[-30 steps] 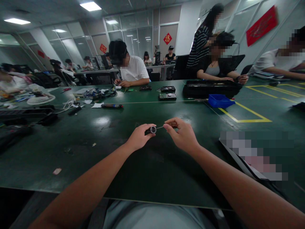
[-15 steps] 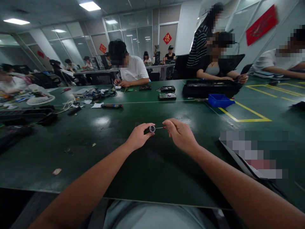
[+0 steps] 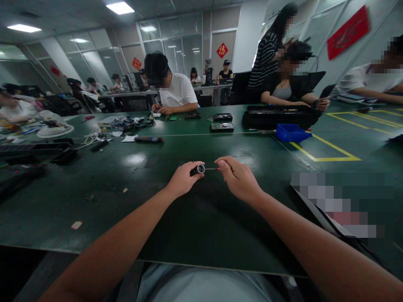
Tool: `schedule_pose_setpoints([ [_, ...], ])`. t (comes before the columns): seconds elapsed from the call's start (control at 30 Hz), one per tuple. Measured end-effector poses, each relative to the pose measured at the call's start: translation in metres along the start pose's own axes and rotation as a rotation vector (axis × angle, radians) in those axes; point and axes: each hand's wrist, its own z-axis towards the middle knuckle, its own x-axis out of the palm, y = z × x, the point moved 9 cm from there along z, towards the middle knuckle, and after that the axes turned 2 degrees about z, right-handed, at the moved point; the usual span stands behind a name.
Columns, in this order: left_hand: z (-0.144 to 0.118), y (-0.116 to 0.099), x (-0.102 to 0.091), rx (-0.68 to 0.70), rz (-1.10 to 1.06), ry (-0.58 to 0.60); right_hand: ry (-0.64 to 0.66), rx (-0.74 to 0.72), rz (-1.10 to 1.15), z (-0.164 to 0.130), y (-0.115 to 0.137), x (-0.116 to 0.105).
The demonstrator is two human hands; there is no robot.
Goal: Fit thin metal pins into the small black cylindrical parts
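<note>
Dark green tabletop (image 3: 132, 201), wide, mostly bare near the person. Far side clutter: blue plastic bin (image 3: 291, 132) beside a long black case (image 3: 280, 116), yellow tape lines (image 3: 327, 153) to the right. Two hard-drive-like units (image 3: 222, 122) mid-table, one with circuit board up. Red-black tool (image 3: 148, 139) lying flat left of centre, white paper scraps (image 3: 127, 139) just beside it, tangle of cables (image 3: 132, 122) further back, white round fan-like object (image 3: 53, 131) far left. Blurred patch over a flat dark item (image 3: 317, 209) at lower right, near the right forearm. Small paper bits (image 3: 76, 225) on the tabletop lower left. Co-workers seated across: one person in white shirt (image 3: 176, 90) with hands on the table, another in dark top (image 3: 289, 90) at the black case, one standing in striped top (image 3: 266, 54). Nothing blocks the view of the hands.

Left hand (image 3: 181, 181) closed around a small black cylindrical part with a round silver face (image 3: 199, 169), held just above the tabletop at centre. Right hand (image 3: 239, 178) closed, thumb and fingers pinching a thin screwdriver with red near the shaft (image 3: 213, 169); its tip meets the silver face of the part. Handle mostly hidden inside the right hand.
</note>
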Motion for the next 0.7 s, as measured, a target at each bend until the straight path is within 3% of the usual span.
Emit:
schedule_pose_setpoints([
  [0.3,0.0,0.0,-0.002,-0.012,-0.001,-0.009,-0.082,-0.021,0.11,-0.002,-0.006,-0.002],
  [0.43,0.0,-0.002,-0.002,0.011,0.0,0.001,-0.028,0.034,0.105,-0.001,-0.008,0.001],
  [0.7,0.0,0.004,-0.002,-0.006,0.008,-0.018,-0.098,0.093,0.244,0.002,-0.017,-0.002],
])
